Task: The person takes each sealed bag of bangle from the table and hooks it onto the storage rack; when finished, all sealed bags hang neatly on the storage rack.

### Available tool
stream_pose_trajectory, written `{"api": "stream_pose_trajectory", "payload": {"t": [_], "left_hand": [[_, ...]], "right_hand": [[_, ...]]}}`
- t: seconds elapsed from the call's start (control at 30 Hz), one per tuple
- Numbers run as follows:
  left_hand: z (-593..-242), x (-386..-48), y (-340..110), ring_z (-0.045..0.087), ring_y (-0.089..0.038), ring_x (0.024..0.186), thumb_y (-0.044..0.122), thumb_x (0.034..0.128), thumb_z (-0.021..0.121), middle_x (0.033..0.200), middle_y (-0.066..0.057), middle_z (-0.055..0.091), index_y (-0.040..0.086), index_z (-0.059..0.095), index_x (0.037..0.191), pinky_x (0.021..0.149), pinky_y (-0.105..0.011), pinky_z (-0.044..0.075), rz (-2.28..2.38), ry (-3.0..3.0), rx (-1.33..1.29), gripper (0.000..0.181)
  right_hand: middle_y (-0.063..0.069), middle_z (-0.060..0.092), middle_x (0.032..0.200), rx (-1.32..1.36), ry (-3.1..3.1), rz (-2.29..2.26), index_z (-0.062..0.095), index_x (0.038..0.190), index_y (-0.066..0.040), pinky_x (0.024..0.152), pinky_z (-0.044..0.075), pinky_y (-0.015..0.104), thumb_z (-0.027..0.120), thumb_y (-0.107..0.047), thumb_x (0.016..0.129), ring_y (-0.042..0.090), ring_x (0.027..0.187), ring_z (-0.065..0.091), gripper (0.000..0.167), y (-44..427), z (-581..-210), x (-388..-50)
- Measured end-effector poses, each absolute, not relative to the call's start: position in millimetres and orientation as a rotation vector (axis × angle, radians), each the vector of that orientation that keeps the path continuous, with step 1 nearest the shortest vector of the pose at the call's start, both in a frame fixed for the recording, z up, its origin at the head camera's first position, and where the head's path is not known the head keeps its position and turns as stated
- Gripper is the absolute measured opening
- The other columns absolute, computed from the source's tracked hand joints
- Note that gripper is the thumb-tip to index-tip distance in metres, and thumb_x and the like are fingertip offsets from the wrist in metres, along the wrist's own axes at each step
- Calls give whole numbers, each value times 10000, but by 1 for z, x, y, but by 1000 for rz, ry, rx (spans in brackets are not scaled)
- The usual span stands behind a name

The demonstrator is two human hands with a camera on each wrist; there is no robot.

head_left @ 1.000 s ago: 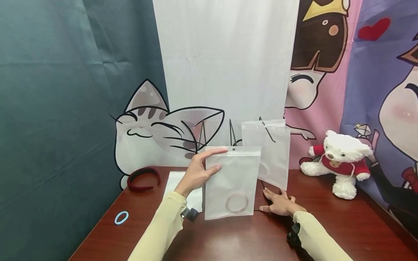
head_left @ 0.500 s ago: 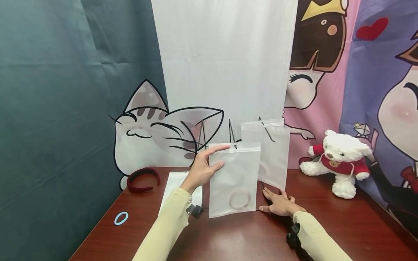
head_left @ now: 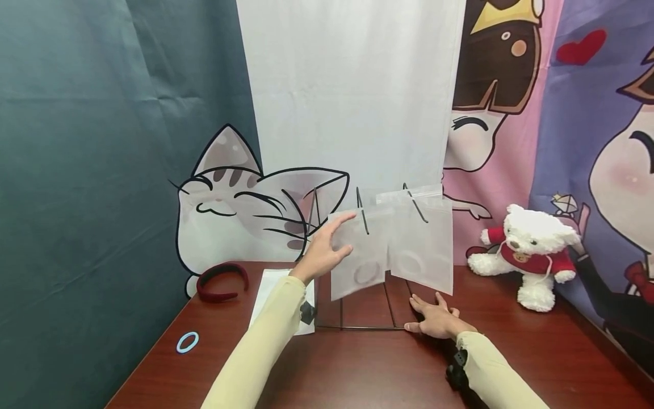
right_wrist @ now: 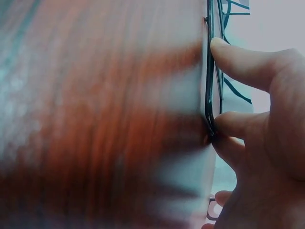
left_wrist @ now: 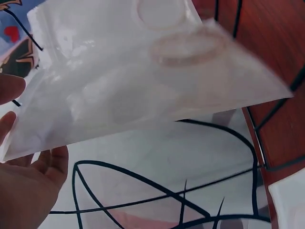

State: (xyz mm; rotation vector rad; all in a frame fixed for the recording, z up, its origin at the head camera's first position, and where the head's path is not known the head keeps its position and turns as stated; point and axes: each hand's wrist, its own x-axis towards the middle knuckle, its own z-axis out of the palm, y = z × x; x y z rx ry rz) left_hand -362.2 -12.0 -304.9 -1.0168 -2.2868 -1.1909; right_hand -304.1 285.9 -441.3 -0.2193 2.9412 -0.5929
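A frosted zip bag (head_left: pixel 357 255) with a pale pink ring inside hangs tilted on the middle hook of a black wire display rack (head_left: pixel 357 328). My left hand (head_left: pixel 324 250) is at the bag's upper left, thumb and index finger spread apart. In the left wrist view, fingers of the left hand (left_wrist: pixel 33 186) lie partly behind the bag's edge. Another zip bag (head_left: pixel 424 244), with a ring faintly visible, hangs on the right hook. On the rack's front right corner, my right hand (head_left: pixel 436 318) presses the base wire with spread fingers; the right wrist view shows thumb and fingertips touching it.
A white bag or sheet (head_left: pixel 271 289) lies left of the rack, near a dark red headband (head_left: pixel 219 295). A light blue ring (head_left: pixel 187 342) sits by the table's left edge. A white teddy bear (head_left: pixel 531 255) in red sits at the right, before the printed curtain.
The left hand has moved the zip bag back and up along the middle hook, whose tip now sticks out in front. Its thumb and index finger have spread. The right hand has stayed put.
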Motion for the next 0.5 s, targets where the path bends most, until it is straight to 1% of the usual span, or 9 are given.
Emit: {"api": "stream_pose_trajectory", "payload": {"t": [0.1,0.2,0.27,0.33,0.43,0.5], "left_hand": [[-302,-370,-11,385,-212,1488,77,833,674,1580,47,447,269,428,1525,1207,-504,336,-1141,-2338,-984,760],[-301,-378,-10,344,-243,1505,97,837,671,1620,58,382,292,349,1565,1195,-545,334,-1092,-2410,-960,820],[-301,-382,-9,360,-273,1485,115,847,673,1625,11,363,333,279,1588,1164,-565,366,-1057,-2464,-935,867],[-302,-385,-8,407,-310,1436,131,848,680,1613,-60,359,397,218,1593,1117,-582,409,-1037,-2510,-901,916],[-304,-387,-8,459,-370,1373,150,846,680,1587,-166,347,490,148,1578,1057,-604,446,-1019,-2561,-846,967],[-307,-388,-8,492,-401,1328,172,844,674,1571,-205,348,526,105,1569,1037,-618,451,-1008,-2583,-827,987]], "right_hand": [[165,295,1646,-217,2936,-601,415,1522,-48,938,245,713,710,-509,855,631,1471,1,863,286,-441,-305],[176,295,1642,-220,2941,-603,417,1520,-43,915,252,705,714,-504,852,657,1444,56,864,287,-442,-305],[172,295,1644,-216,2941,-615,417,1520,-45,913,250,703,717,-501,852,670,1432,67,863,288,-442,-305],[179,303,1638,-223,2943,-622,420,1516,-36,913,248,719,718,-503,851,678,1423,68,866,288,-442,-305],[171,300,1642,-229,2928,-643,414,1519,-34,950,229,752,711,-507,861,666,1442,5,864,287,-441,-304],[179,298,1640,-242,2921,-640,409,1520,-26,963,221,775,705,-505,869,666,1443,-18,861,287,-441,-304]]}}
